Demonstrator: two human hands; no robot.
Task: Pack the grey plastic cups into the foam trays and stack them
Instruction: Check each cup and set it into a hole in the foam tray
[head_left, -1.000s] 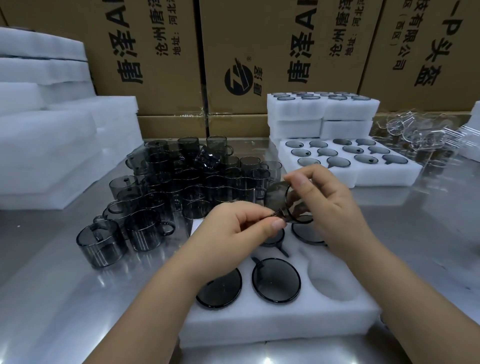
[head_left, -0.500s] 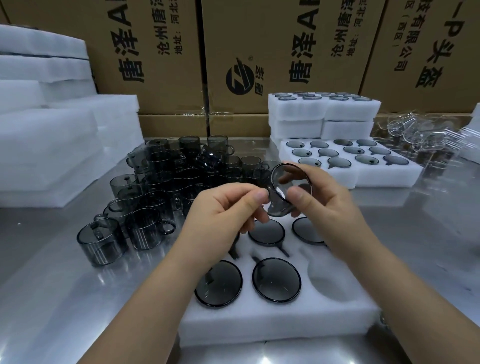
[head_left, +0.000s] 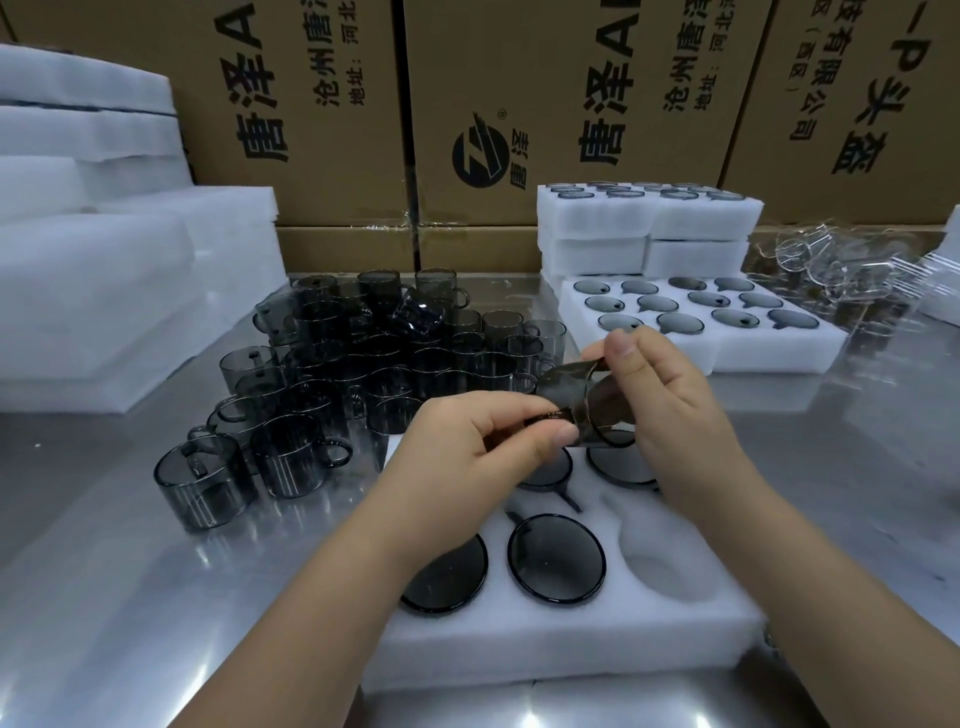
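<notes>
A steel surface (head_left: 104, 597) is backed by printed cardboard boxes (head_left: 322, 130). At its near edge a foam tray (head_left: 545, 639) is laid, with seated cups (head_left: 556, 564) in its pockets. Above the tray's far side a grey cup (head_left: 576, 410) is held between both hands. Its lower edge is pinched by the left hand (head_left: 483, 447) between thumb and forefinger. Its body is gripped by the curled fingers of the right hand (head_left: 670, 405), thumb on top. Half a second earlier its round face was turned to the camera; now it is tipped sideways and held slightly lower.
</notes>
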